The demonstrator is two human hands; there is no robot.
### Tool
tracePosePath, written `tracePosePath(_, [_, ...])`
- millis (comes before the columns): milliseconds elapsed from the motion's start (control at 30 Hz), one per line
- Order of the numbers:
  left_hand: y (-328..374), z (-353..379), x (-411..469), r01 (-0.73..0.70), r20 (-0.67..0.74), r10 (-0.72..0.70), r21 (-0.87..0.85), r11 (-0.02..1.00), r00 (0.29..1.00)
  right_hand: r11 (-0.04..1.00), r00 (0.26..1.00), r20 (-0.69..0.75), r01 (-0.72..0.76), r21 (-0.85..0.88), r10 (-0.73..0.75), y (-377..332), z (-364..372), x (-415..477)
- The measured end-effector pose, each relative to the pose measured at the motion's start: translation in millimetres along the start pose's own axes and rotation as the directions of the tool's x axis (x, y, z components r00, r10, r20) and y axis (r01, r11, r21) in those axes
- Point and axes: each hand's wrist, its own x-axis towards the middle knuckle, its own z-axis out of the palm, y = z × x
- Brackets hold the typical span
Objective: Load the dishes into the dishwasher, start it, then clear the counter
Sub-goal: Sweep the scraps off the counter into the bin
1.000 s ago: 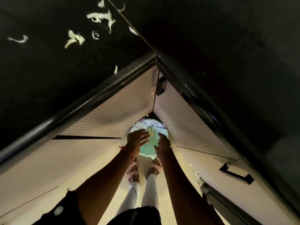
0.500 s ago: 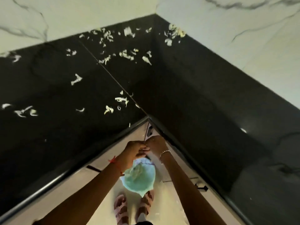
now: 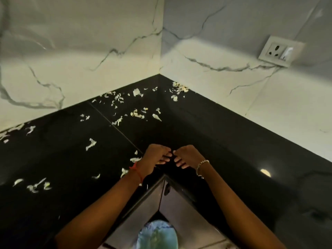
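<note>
Your left hand (image 3: 154,159) and right hand (image 3: 188,157) hover almost touching over the surface's (image 3: 224,141) inner corner, fingers curled around nothing visible, probably poised to rake the scattered scraps (image 3: 137,114) toward the teal-lined bin (image 3: 158,236) below.

The surface (image 3: 224,141) is black polished stone, glossy and reflective; the wall (image 3: 89,42) behind is smooth white veined marble. A red thread (image 3: 137,170) circles my left wrist, a shiny metal bracelet (image 3: 202,165) my right.
</note>
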Motion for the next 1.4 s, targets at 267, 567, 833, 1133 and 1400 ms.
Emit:
tracePosePath(267, [39.1,0.5,100.8,-0.198,-0.031,0.224,0.362,0.911,0.974,0.998,0.998,0.046,0.036,-0.049,-0.033,-11.7,-49.5,69.1])
tracePosePath(567, [66.7,19.5,233.8,-0.37,0.192,0.357,0.753,0.543,0.914,0.988,0.987,-0.081,0.137,-0.071,-0.142,1.3,-122.0,133.1])
tracePosePath(833, [71.9,19.4,306.1,-0.261,0.111,0.463,0.925,0.276,0.88,0.942,0.936,-0.203,0.24,-0.233,-0.289,-8.1,-185.0,234.2])
tracePosePath(1133, [66.3,16.9,308.3,-0.271,0.088,0.491,0.91,0.315,0.867,0.668,0.897,0.02,0.343,-0.66,-0.442,-59.8,-200.4,425.0])
tracePosePath(1400, [69.2,17.1,306.4,-0.27,0.081,0.489,0.905,0.329,0.869,0.641,0.875,0.036,0.381,-0.667,-0.483,-71.7,-200.9,475.2])
